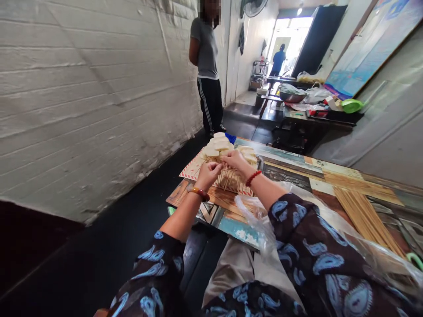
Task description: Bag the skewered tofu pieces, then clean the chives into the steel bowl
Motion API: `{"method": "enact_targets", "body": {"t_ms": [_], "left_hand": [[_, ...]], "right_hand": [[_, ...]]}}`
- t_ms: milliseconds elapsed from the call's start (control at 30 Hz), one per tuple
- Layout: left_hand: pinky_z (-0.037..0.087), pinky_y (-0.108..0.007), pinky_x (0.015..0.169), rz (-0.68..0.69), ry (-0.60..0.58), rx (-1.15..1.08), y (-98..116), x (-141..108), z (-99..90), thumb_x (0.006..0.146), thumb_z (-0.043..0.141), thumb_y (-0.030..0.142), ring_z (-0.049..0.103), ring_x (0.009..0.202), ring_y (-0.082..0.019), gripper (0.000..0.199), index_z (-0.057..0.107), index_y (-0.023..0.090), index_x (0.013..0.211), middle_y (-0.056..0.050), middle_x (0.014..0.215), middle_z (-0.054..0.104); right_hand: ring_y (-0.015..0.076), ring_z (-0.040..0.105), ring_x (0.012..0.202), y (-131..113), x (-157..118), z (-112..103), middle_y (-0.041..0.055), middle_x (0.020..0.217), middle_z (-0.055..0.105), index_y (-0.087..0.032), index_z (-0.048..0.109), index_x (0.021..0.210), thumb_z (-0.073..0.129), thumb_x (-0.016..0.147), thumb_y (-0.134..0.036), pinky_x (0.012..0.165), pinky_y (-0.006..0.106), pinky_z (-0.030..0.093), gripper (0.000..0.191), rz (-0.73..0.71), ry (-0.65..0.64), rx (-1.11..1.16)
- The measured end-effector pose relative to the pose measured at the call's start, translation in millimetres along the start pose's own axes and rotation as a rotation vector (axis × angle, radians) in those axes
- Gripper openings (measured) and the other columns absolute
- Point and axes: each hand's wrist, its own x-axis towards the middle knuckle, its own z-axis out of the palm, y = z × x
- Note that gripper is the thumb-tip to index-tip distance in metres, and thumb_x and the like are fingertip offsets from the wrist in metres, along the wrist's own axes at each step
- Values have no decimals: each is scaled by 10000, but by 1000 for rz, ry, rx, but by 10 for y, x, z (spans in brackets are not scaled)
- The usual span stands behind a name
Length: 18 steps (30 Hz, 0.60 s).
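My left hand [209, 174] and my right hand [237, 161] almost meet at the fingertips, each in a closed pinch. Whatever sits between the fingers is too small to make out. Just beyond them, pale flat slices [218, 143] lie heaped, with more slices [247, 153] behind my right hand. Below my fingers a row of thin pieces with sticks [231, 179] is packed together; their kind is unclear. All this rests on a sheet with a red-striped edge [187, 171]. A red bead bracelet circles my right wrist, a brownish bangle my left.
Long thin wooden sticks [366, 215] lie on the patchwork table [231, 226] at the right, near a green-handled tool [414, 260]. Clear plastic [253, 211] drapes beside my right forearm. One person [208, 53] stands by the wall; another [278, 59] is farther back.
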Motion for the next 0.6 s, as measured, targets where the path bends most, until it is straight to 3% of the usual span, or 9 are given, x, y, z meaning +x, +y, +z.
{"method": "enact_targets", "body": {"t_ms": [200, 400, 600], "left_hand": [[357, -204, 445, -188, -92, -127, -60, -190, 185, 827, 568, 323, 506, 420, -79, 253, 633, 135, 670, -20, 607, 648], [323, -195, 422, -207, -115, -252, -79, -238, 336, 845, 533, 318, 459, 396, -64, 259, 569, 149, 651, -6, 576, 618], [296, -199, 426, -179, -125, -189, -121, -229, 296, 842, 518, 358, 425, 395, -69, 295, 533, 165, 620, 13, 522, 567]], "right_hand": [[27, 382, 367, 64, -169, -261, -65, 461, 470, -153, 528, 606, 558, 858, -142, 379, 141, 312, 254, 89, 39, 189], [20, 398, 351, 87, -332, -8, -68, 443, 464, -150, 510, 572, 553, 883, -97, 379, 128, 345, 318, 179, -4, 299], [32, 434, 330, 137, -271, 132, -48, 405, 489, -151, 494, 551, 557, 894, -84, 377, 128, 386, 355, 263, -8, 340]]}}
